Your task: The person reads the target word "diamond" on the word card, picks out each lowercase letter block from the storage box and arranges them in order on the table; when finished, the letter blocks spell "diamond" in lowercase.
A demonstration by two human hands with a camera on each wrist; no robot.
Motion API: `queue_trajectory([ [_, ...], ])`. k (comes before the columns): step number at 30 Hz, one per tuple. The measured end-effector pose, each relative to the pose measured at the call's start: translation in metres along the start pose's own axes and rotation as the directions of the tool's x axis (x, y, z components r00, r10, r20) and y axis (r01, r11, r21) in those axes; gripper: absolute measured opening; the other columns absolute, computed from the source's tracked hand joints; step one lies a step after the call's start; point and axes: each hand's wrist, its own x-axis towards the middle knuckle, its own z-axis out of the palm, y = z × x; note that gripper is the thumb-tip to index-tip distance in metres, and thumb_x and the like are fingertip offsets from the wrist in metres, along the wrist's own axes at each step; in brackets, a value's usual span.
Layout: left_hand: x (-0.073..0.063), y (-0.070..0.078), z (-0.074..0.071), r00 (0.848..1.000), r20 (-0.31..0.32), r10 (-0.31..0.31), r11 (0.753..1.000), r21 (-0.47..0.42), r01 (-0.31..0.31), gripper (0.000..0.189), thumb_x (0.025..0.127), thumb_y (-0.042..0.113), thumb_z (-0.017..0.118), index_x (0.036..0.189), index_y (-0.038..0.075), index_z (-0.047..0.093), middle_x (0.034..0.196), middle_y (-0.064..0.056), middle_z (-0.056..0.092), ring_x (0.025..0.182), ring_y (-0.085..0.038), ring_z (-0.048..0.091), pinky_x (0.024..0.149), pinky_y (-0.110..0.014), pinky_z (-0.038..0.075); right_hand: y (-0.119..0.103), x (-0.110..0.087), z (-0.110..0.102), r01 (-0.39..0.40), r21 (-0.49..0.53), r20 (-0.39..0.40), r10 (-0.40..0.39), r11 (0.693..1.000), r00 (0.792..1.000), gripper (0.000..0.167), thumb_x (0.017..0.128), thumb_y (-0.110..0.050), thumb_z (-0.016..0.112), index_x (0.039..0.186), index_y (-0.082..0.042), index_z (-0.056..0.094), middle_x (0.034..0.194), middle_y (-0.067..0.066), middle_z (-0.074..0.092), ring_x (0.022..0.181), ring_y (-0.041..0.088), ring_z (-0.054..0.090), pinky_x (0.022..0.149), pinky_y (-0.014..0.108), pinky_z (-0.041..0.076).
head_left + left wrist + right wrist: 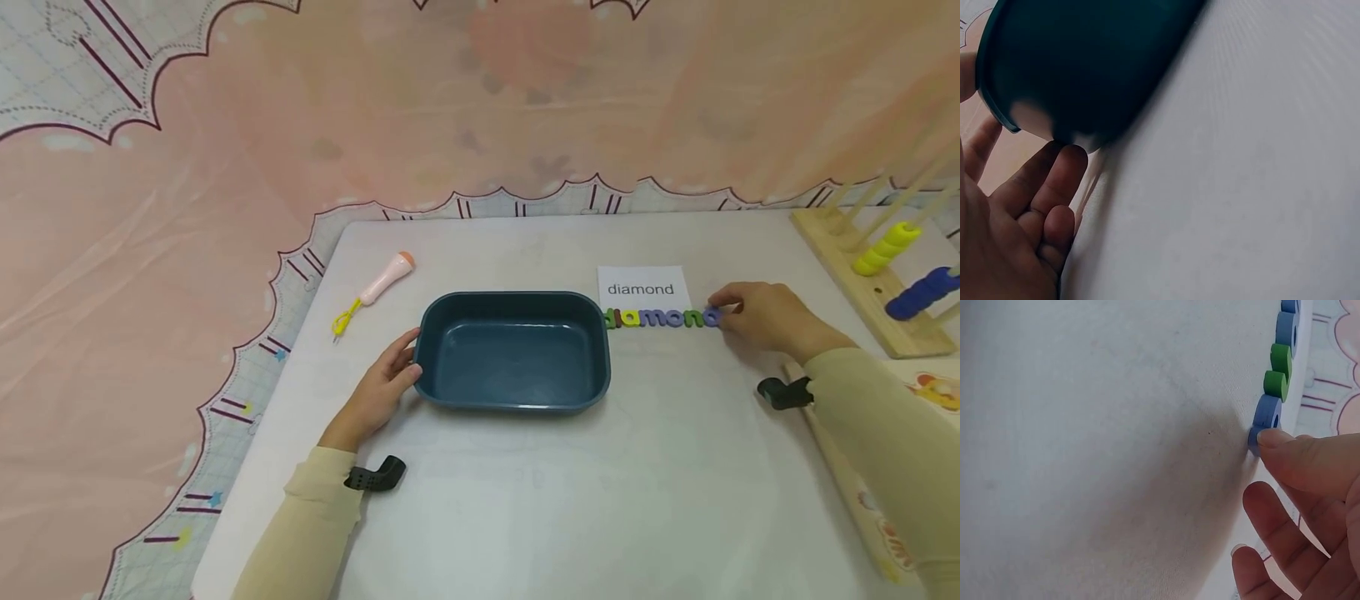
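A dark blue rectangular basin (517, 400) stands on the white table. My left hand (381, 387) is at its left end, thumb and fingertips against the outer wall and rim, fingers spread. To the basin's right, a white card (643, 279) printed "diamond" lies above a row of colored letters (651, 318) spelling the same word. With thumb and index finger, my right hand (772, 317) pinches the last letter, a blue-purple d (711, 317). In the right wrist view, the thumb presses on that letter d (1254, 440) beside a green n (1277, 384).
A pink handle with a yellow strap (386, 279) lies at the back left. At the right are a wooden peg stand (840, 242) with yellow and blue beads, and a printed board (862, 500) under the right forearm. A patterned pink curtain (450, 125) hangs behind.
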Motion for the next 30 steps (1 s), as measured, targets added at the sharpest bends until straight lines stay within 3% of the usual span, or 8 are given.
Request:
queue_trajectory([
  [10,-0.0041,-0.0049,-0.0020,1.000,-0.004,0.010,1.000,-0.004,-0.010,0.057,0.106,0.020,0.050,0.158,0.013,0.027,0.152,-0.028,0.039,0.140,-0.042,0.038,0.112,-0.058,0.029,0.0009,0.0000,0.0064,-0.009,0.031,-0.007,0.009,0.999,1.000,0.037,0.097,-0.012,0.058,0.131,0.002,0.059,0.126,0.034,0.057,0.107,0.047,0.053,0.089,0.064,0.042],
  [23,-0.0032,-0.0040,-0.0030,1.000,-0.001,0.019,1.000,-0.015,-0.019,0.058,0.106,0.019,0.050,0.158,0.011,0.026,0.152,-0.030,0.037,0.140,-0.043,0.037,0.112,-0.059,0.028,0.0008,0.0000,0.0065,-0.031,0.076,0.025,0.029,0.997,0.999,0.041,0.098,-0.014,0.058,0.135,0.002,0.054,0.125,0.034,0.056,0.109,0.048,0.052,0.088,0.063,0.043],
  [30,-0.0023,-0.0056,-0.0011,1.000,-0.004,0.030,0.998,-0.053,-0.030,0.058,0.106,0.015,0.050,0.158,0.009,0.026,0.151,-0.030,0.038,0.139,-0.043,0.039,0.112,-0.058,0.029,0.0021,0.0024,0.0019,-0.004,0.085,0.031,0.001,0.996,1.000,0.041,0.096,-0.012,0.061,0.134,0.004,0.054,0.123,0.035,0.057,0.109,0.048,0.054,0.087,0.063,0.043],
])
